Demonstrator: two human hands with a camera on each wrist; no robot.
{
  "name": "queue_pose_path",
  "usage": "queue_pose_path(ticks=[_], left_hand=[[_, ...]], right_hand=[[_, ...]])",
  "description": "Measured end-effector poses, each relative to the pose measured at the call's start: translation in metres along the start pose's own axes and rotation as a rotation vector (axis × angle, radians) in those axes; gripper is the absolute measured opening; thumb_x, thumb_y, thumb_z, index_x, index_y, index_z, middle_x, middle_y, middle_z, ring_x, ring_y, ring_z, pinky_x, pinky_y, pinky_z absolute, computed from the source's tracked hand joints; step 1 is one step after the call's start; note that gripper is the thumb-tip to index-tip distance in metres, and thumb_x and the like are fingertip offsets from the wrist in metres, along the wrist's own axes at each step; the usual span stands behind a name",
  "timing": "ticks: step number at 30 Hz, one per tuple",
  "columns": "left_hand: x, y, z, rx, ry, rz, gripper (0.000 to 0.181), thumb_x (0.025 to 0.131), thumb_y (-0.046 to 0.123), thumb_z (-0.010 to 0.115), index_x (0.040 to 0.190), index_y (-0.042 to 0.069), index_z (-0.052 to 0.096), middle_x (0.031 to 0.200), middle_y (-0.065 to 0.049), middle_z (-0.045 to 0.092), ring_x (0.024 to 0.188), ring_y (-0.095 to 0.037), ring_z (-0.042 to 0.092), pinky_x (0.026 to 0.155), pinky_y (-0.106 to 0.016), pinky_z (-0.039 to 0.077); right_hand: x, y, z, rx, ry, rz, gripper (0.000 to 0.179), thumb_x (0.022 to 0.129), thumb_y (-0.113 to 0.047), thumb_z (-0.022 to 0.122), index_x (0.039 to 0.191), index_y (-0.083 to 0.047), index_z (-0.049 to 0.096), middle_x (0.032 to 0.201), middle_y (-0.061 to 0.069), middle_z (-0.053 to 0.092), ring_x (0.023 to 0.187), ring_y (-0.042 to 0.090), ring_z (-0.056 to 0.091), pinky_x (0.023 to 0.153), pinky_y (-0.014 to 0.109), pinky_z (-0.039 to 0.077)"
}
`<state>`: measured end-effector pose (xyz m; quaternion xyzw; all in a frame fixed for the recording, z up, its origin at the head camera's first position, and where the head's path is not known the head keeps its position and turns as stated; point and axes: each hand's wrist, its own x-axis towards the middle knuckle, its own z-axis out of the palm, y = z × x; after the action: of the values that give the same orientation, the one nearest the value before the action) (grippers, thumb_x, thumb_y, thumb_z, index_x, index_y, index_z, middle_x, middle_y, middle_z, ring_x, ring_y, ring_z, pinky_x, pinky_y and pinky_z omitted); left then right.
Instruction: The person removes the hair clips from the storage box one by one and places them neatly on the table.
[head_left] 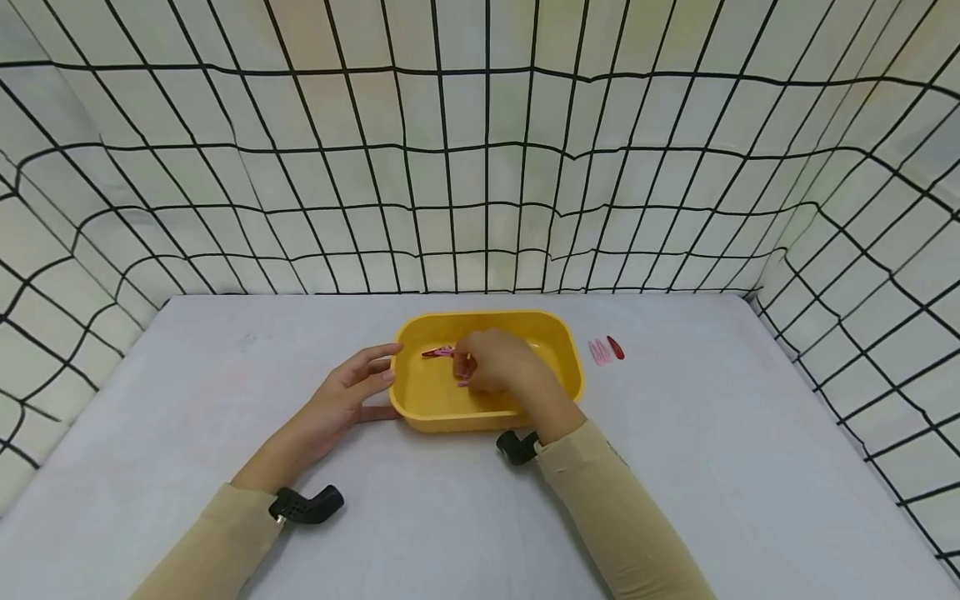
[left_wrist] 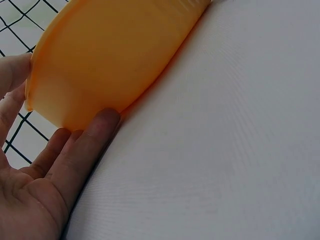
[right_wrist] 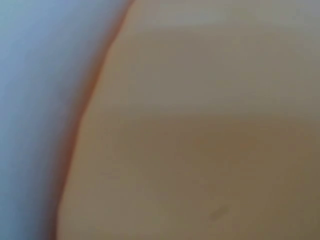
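Note:
A yellow plastic basin (head_left: 442,423) sits on the white table, with a red-and-pink hair clip (head_left: 437,352) inside it. My left hand (head_left: 341,400) touches the basin's left end; in the left wrist view its fingers (left_wrist: 82,155) lie loosely along the outer wall and rim. Inside the basin, my right hand (head_left: 495,362) reaches down with curled fingers, right beside the clip. Something small and pink (head_left: 462,383) shows under its fingertips. Whether they pinch it is hidden. In the right wrist view only the blurred basin wall (right_wrist: 200,150) fills the frame.
To the right of the basin, pale pink hair clips (head_left: 600,352) and a red hair clip (head_left: 616,347) lie side by side on the white tabletop (head_left: 712,467). A black wire grid (head_left: 487,150) backed by white cloth encloses the back and both sides.

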<state>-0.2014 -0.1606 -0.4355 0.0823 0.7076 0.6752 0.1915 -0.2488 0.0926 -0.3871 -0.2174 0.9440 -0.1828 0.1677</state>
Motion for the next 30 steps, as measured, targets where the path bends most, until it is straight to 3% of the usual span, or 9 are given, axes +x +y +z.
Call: queue_pose_path(ticks=[11,16,21,25,30], left_hand=[[0.0,-0.002,0.0,-0.005,-0.007,0.004,0.055,0.103,0.031,0.057,0.151,0.014,0.038,0.154,-0.017,0.033,0.131,-0.038,0.048,0.092,-0.045,0.057],[0.0,-0.001,0.0,-0.011,-0.01,0.007,0.054,0.103,0.029,0.056,0.152,0.014,0.037,0.154,-0.018,0.033,0.131,-0.038,0.048,0.092,-0.046,0.057],[0.001,-0.001,0.0,-0.015,-0.008,0.012,0.055,0.103,0.028,0.056,0.151,0.012,0.036,0.153,-0.019,0.033,0.13,-0.037,0.048,0.091,-0.047,0.058],[0.001,-0.003,0.0,-0.017,-0.01,0.019,0.054,0.103,0.029,0.056,0.151,0.012,0.037,0.153,-0.019,0.034,0.128,-0.034,0.05,0.091,-0.046,0.058],[0.002,-0.003,-0.002,-0.012,-0.006,0.021,0.054,0.103,0.028,0.056,0.151,0.013,0.038,0.151,-0.019,0.036,0.126,-0.031,0.052,0.091,-0.045,0.058]], right_hand=[[0.0,0.001,-0.002,0.113,0.004,-0.033,0.009,0.087,-0.012,0.075,0.087,-0.018,0.068,0.078,-0.001,0.062,0.071,0.015,0.057,0.062,0.025,0.045],[0.002,0.004,-0.004,0.184,0.086,-0.053,0.01,0.09,-0.011,0.07,0.099,-0.016,0.07,0.079,0.0,0.06,0.071,0.017,0.055,0.061,0.025,0.043],[-0.003,0.008,-0.016,0.336,0.181,-0.145,0.024,0.091,-0.011,0.07,0.115,-0.014,0.068,0.085,0.002,0.062,0.074,0.017,0.056,0.06,0.023,0.047],[-0.017,0.019,-0.031,0.447,0.257,-0.18,0.025,0.09,-0.013,0.074,0.115,-0.017,0.068,0.091,0.003,0.062,0.078,0.019,0.061,0.065,0.026,0.052],[-0.039,0.042,-0.05,0.508,0.327,-0.184,0.021,0.092,-0.016,0.073,0.112,-0.018,0.069,0.095,0.004,0.063,0.084,0.02,0.065,0.076,0.029,0.058]])
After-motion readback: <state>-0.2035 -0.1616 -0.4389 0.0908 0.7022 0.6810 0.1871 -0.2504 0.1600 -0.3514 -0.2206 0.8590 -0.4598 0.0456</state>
